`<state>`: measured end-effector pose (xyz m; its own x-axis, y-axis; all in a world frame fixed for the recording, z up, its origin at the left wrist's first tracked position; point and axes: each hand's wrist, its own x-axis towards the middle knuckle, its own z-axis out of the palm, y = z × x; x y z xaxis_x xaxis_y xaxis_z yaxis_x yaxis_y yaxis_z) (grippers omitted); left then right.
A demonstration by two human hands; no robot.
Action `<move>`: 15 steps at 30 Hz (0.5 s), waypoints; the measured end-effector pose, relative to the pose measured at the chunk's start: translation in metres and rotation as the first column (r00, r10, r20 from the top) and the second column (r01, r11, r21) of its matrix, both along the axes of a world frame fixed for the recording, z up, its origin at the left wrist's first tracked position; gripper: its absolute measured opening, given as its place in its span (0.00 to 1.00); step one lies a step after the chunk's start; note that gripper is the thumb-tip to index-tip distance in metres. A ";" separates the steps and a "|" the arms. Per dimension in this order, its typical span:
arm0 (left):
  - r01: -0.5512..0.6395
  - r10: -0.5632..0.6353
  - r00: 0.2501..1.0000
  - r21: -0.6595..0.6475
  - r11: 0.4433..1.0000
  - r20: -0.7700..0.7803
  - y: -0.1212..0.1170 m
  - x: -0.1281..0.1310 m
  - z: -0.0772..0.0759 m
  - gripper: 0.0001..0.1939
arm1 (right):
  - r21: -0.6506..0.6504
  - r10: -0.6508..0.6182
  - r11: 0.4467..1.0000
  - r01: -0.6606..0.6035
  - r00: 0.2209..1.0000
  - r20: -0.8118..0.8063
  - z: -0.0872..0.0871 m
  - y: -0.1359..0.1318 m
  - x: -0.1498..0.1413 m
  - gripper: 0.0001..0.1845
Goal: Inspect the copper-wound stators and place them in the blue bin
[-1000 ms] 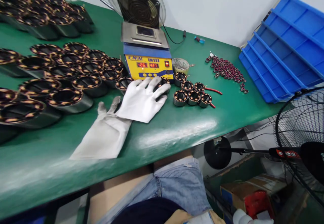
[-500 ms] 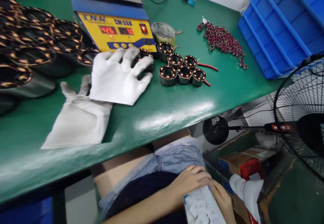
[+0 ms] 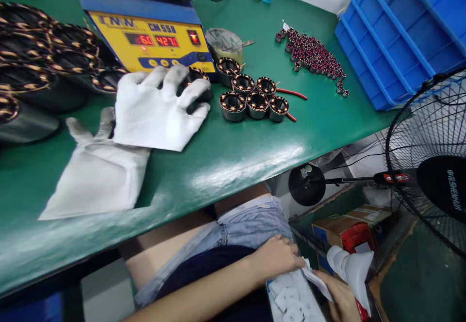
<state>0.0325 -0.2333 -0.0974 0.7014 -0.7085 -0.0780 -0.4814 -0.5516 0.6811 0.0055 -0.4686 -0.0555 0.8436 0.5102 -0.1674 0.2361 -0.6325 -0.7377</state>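
Note:
Both bare hands are down at my lap, below the green table's edge. My left hand has its fingers curled and pinches the top of a white slip. From the right, my right hand grips the same slip at its lower end. Under the slip, a flat pack of small white pieces rests on my lap. On the table two empty white gloves lie overlapped, the upper glove with its fingers draped on a wound stator and the lower glove flat.
A yellow-and-blue heater unit stands at the back. Several small stators cluster beside it, red cutters behind them. Large stators fill the left. Small red coils, blue bins, a floor fan and a white cloth are to the right.
The view has tilted down and my bare hands have come into sight at my lap. My hands have lifted a white slip off the pack. The gloves have not moved.

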 end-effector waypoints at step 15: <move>-0.168 0.057 0.917 -0.253 0.953 -0.396 0.008 -0.002 -0.013 0.13 | 0.063 -0.566 0.781 0.622 0.746 -0.351 0.036 -0.002 0.045 0.16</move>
